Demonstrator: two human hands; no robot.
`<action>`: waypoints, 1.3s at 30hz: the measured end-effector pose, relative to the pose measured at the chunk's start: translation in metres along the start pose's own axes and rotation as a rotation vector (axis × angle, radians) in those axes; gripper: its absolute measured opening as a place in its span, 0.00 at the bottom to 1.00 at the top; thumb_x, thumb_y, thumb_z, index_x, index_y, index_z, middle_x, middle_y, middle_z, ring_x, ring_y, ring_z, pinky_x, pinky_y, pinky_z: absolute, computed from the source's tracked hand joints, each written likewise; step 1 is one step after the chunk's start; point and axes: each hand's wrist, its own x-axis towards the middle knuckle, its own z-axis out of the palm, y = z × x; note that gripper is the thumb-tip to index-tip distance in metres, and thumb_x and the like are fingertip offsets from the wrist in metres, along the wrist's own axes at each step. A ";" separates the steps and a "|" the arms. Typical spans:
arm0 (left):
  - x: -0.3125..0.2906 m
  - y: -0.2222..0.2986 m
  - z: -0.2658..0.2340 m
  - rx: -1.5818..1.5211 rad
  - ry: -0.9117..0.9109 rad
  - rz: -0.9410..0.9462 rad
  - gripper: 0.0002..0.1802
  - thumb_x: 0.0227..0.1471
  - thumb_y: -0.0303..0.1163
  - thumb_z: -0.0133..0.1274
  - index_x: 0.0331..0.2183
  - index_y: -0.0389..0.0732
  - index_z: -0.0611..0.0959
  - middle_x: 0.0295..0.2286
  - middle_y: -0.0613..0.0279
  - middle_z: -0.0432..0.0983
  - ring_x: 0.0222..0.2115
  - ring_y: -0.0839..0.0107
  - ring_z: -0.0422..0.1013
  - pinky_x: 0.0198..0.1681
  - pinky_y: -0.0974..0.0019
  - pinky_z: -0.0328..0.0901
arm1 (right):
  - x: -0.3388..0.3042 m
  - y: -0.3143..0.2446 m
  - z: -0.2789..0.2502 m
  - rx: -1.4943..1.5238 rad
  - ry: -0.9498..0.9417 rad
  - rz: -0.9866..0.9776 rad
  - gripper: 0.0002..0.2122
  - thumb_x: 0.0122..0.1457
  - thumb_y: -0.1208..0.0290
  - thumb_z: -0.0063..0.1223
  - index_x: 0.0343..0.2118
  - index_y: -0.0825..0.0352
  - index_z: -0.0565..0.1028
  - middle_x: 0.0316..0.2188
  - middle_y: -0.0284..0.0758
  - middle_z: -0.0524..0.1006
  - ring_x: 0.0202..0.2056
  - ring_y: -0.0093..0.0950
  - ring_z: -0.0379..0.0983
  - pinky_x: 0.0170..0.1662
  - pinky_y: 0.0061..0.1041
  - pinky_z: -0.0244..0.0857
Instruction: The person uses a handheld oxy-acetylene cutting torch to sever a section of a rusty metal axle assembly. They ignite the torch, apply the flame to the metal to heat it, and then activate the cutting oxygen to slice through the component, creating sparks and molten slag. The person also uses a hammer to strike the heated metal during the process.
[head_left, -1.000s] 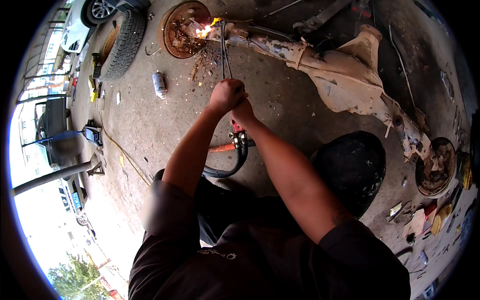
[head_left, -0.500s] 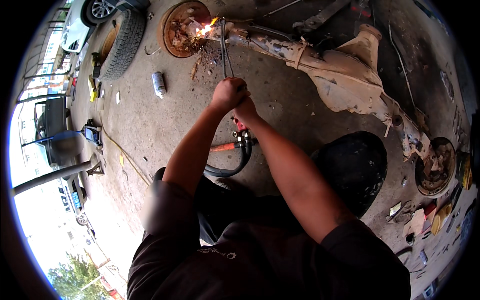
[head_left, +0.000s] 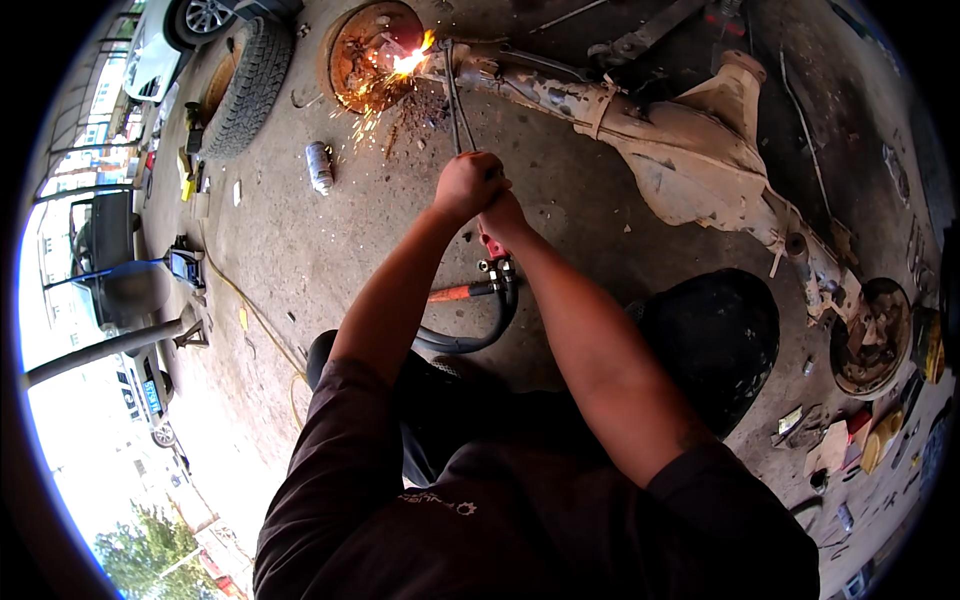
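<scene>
Both fists are wrapped round a cutting torch [head_left: 456, 105], one close behind the other. My left hand [head_left: 467, 187] is the farther one, where the thin metal tubes begin; my right hand [head_left: 506, 215] closes on the handle behind it. A red part of the torch and two hoses [head_left: 508, 300] come out below the right hand. At the torch's far end a bright flame throws sparks against the rusty axle housing [head_left: 530, 90], next to its round brake backing plate [head_left: 350, 75]. The glare hides the exact spot being heated.
A spray can [head_left: 319, 167] stands left of the sparks. Beyond it leans a tyre [head_left: 245, 90]. A yellowish hose [head_left: 255, 315] crosses the concrete at left. The axle's other drum end [head_left: 872, 338] lies at right, near scattered tools and scraps.
The flame has grown brighter and the sparks spread wider, down toward the spray can. Both hands, with the torch, have shifted slightly to the right in the picture.
</scene>
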 end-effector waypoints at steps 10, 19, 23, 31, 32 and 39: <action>0.001 -0.001 -0.003 0.023 -0.025 -0.011 0.15 0.40 0.35 0.66 0.31 0.38 0.86 0.31 0.52 0.81 0.36 0.52 0.77 0.44 0.55 0.71 | 0.008 0.014 0.011 0.055 0.046 -0.023 0.07 0.64 0.71 0.44 0.30 0.69 0.68 0.12 0.37 0.70 0.12 0.32 0.71 0.14 0.35 0.62; -0.002 -0.006 -0.002 0.035 -0.010 0.006 0.14 0.39 0.35 0.67 0.30 0.38 0.85 0.31 0.53 0.81 0.37 0.52 0.76 0.44 0.55 0.70 | 0.009 0.021 0.017 0.001 0.074 -0.036 0.11 0.62 0.67 0.45 0.35 0.70 0.75 0.24 0.50 0.77 0.28 0.46 0.78 0.28 0.43 0.70; -0.003 -0.010 -0.002 0.033 -0.008 0.034 0.14 0.39 0.35 0.67 0.30 0.38 0.85 0.31 0.53 0.81 0.36 0.52 0.76 0.43 0.55 0.70 | 0.017 0.033 0.026 -0.019 0.114 -0.034 0.12 0.60 0.66 0.47 0.35 0.71 0.76 0.26 0.53 0.79 0.34 0.51 0.79 0.32 0.46 0.71; -0.010 -0.018 -0.003 0.034 -0.011 0.030 0.14 0.38 0.34 0.67 0.30 0.37 0.85 0.31 0.53 0.81 0.36 0.52 0.76 0.43 0.55 0.70 | 0.007 0.019 0.032 0.043 0.086 0.064 0.11 0.59 0.67 0.48 0.33 0.73 0.75 0.24 0.52 0.78 0.32 0.50 0.79 0.32 0.47 0.71; -0.011 -0.019 -0.003 0.039 -0.012 0.034 0.14 0.38 0.34 0.67 0.30 0.37 0.85 0.31 0.53 0.81 0.36 0.52 0.76 0.43 0.55 0.70 | 0.006 0.016 0.033 0.016 0.095 0.024 0.11 0.59 0.68 0.47 0.32 0.73 0.75 0.23 0.52 0.78 0.31 0.50 0.79 0.31 0.47 0.71; -0.010 -0.019 -0.006 0.035 -0.029 0.039 0.14 0.39 0.36 0.65 0.29 0.38 0.84 0.30 0.52 0.80 0.37 0.50 0.75 0.44 0.53 0.70 | 0.001 0.004 0.027 0.061 0.020 0.092 0.08 0.59 0.72 0.45 0.31 0.73 0.73 0.17 0.48 0.76 0.25 0.45 0.80 0.26 0.42 0.72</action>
